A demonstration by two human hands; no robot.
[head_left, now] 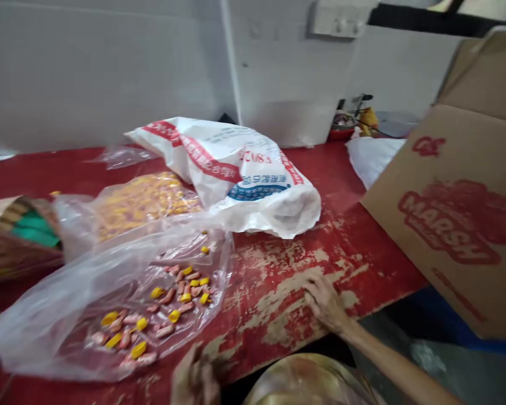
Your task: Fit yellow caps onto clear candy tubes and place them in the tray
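My right hand (324, 301) rests on the worn front part of the red table, fingers loosely bent and fingertips on the surface, with nothing visible in them. At the table's front edge, my left hand (196, 379) is blurred and cut off by the lower frame edge. Its fingers look curled, but whether they hold anything cannot be made out. Just left of it lies a clear plastic bag (80, 292) with small yellow caps (138, 350) and pinkish pieces (164, 331) spread in its open end.
Behind lies a second clear bag (147, 199) full of yellow and pink pieces. A white printed sack (253, 169) is crumpled on the red table (333, 185). A large cardboard box (455, 225) stands at the right, and a brown package (21, 247) lies far left.
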